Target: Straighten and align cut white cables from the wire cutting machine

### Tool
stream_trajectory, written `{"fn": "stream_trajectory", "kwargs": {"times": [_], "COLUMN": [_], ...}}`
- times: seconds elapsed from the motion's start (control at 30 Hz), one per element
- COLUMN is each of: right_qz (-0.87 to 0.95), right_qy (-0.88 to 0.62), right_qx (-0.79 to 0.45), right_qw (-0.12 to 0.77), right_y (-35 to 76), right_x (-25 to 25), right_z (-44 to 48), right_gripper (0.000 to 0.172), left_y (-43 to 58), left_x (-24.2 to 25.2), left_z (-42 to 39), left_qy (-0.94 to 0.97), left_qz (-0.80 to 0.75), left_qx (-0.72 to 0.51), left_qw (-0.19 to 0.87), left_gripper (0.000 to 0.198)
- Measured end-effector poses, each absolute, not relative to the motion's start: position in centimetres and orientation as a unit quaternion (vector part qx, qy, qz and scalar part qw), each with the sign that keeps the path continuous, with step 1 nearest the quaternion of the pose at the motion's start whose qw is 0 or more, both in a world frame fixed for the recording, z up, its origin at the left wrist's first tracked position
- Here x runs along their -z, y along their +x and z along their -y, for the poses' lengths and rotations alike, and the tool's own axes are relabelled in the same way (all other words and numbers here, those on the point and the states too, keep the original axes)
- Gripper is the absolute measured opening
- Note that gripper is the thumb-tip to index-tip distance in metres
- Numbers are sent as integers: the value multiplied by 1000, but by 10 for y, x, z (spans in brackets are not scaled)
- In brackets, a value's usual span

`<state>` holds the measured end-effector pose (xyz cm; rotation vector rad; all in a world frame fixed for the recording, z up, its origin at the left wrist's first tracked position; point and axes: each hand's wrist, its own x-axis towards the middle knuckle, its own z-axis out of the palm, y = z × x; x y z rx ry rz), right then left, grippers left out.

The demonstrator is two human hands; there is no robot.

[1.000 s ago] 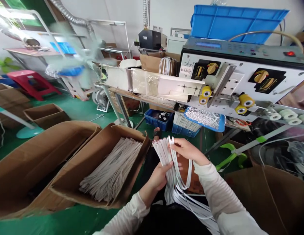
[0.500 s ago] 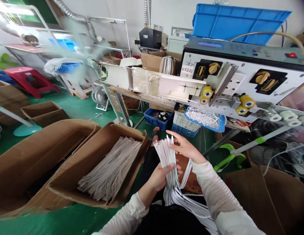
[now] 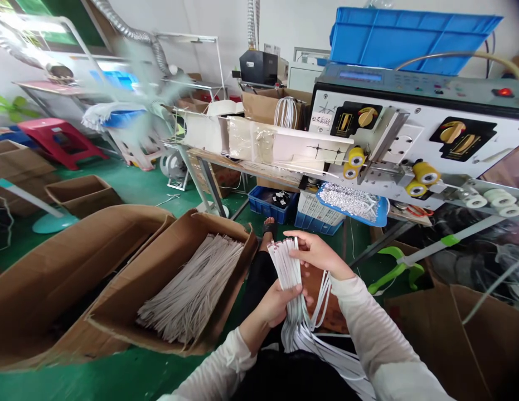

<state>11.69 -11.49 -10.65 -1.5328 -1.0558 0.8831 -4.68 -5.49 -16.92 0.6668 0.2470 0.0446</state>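
A bundle of flat white wires [image 3: 289, 266] stands nearly upright in front of me, its cut ends fanned at the top and its tails trailing over my lap. My left hand [image 3: 280, 301] is wrapped round the bundle's middle, thumb across the front. At the upper right edge of the bundle, my right hand [image 3: 313, 252] pinches wire ends between thumb and fingers. Below that hand hang a few looped white wires [image 3: 323, 303]; its lower fingers are partly hidden, so how it holds them is unclear.
Left of me, a cardboard box [image 3: 112, 303] holds many white wires [image 3: 196, 287], beside another open box [image 3: 33, 289]. Ahead stands a wire-processing machine [image 3: 393, 133] with yellow rollers; under it sits a blue tray [image 3: 382, 214] of small white pieces. A fan [image 3: 146, 94] spins at back left.
My right hand has brought the wire ends that stuck up down level with the bundle's top, against its right edge. My left hand keeps its grip. The view has shifted slightly.
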Motion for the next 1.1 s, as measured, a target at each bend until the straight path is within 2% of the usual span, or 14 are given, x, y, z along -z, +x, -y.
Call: {"fn": "stream_trajectory", "kwargs": {"times": [0.27,0.43,0.73,0.9,1.1], "right_qz": [430,419,222,150,96], "right_qy": [-629,-630,-514,-471,-456], "right_qx": [-363,-304,-217,-188,-167], "right_qw": [536,579,800,849,869], "right_y": [113,121,172,187,195], "right_x": [114,113,87,68,63], "right_z": [112,111,96,78,61], "right_gripper": [65,50,42,48,44], "left_y": [-50,-57,-67,-66,-66], "left_x": [176,177,170,161,158], "left_z": [56,53,52,55,55], "left_qy": [340,342,327,337,331], "left_qz": [-151,-153,-182,-190,-191], "left_qx": [-22,-29,-62,-71,-87], "left_qw": [928,927,925,919,920], "left_gripper": [41,35,29,32,31]}}
